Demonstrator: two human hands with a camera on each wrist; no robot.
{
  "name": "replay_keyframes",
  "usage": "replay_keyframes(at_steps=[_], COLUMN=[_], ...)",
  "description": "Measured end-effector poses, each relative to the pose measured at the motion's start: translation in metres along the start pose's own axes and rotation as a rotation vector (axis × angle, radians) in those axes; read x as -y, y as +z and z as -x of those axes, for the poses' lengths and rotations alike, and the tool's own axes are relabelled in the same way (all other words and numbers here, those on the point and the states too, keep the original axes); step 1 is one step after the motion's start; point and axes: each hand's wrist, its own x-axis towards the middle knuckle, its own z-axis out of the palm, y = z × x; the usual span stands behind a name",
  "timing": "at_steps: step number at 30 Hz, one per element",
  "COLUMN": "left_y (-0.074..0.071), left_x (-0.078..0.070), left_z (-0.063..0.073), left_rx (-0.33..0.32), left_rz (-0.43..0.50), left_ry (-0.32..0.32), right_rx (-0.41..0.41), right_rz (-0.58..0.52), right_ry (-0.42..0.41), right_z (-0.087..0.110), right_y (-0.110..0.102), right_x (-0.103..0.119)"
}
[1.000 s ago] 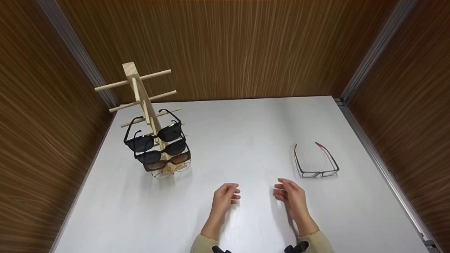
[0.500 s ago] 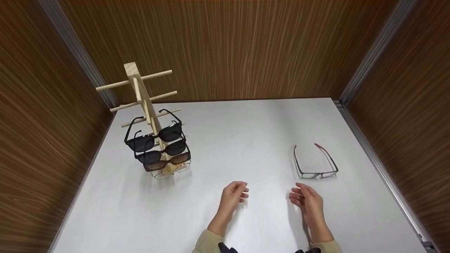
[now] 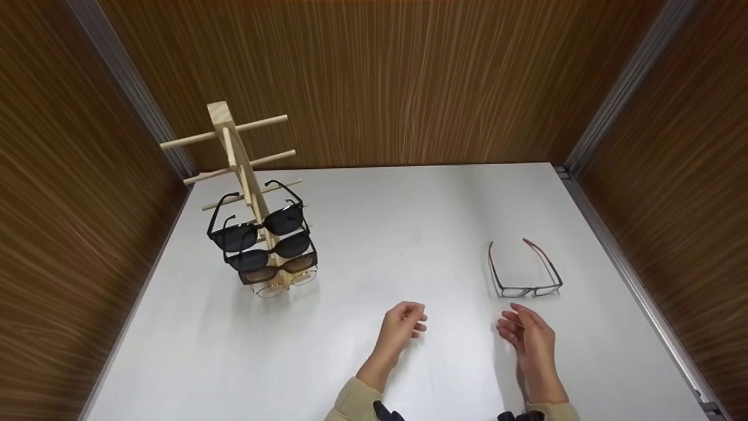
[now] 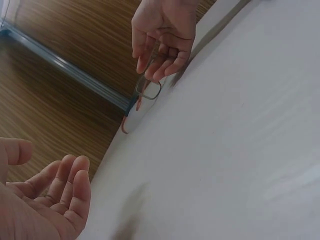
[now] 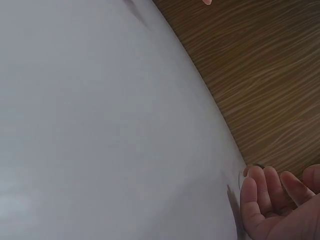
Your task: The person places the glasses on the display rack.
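Note:
A pair of eyeglasses (image 3: 530, 290) with a dark frame and reddish temple tips lies on the white table, temples pointing to the back wall. Just in front of it is my right hand (image 3: 533, 339), fingers loosely bent, nothing in them; in the head view a small gap separates it from the glasses. My left hand (image 3: 400, 330) hovers near the table's front middle, relaxed and holding nothing. In the left wrist view the right hand (image 4: 167, 35) partly covers the eyeglasses (image 4: 149, 90). In the right wrist view my fingers hide most of them.
At the left stands a wooden display rack (image 3: 241, 158) with pegs. Black sunglasses (image 3: 257, 228), a second dark pair (image 3: 269, 252), a brown pair (image 3: 279, 270) and thin gold-framed glasses (image 3: 272, 290) hang low on it. Wood-grain walls (image 3: 385, 82) enclose the white table (image 3: 403, 234).
Both hands have moved to the right, and the right hand has come to just in front of the eyeglasses. The eyeglasses and the rack have stayed in place.

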Motion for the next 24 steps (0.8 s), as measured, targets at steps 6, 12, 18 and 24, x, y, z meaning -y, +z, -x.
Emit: replay_keyframes(at_steps=[6,12,18,24], left_y=[0.008,0.016,0.026,0.037], left_x=[0.007,0.011,0.014,0.013], left_z=[-0.005,-0.008,-0.012,-0.023], left_rx=[0.019,0.033,0.038,0.026], left_rz=[-0.012,-0.014,0.002,0.004], left_ry=[0.018,-0.019,-0.055,-0.070], right_rx=[-0.053,-0.080,-0.110,-0.157], right_rz=[0.008,-0.012,-0.027,-0.003], right_ry=[0.001,0.020,0.023,0.029], right_z=[-0.002,-0.004,-0.007,-0.010], right_y=[-0.010,-0.017,-0.023,-0.027], right_x=[0.005,0.010,0.016,0.022])
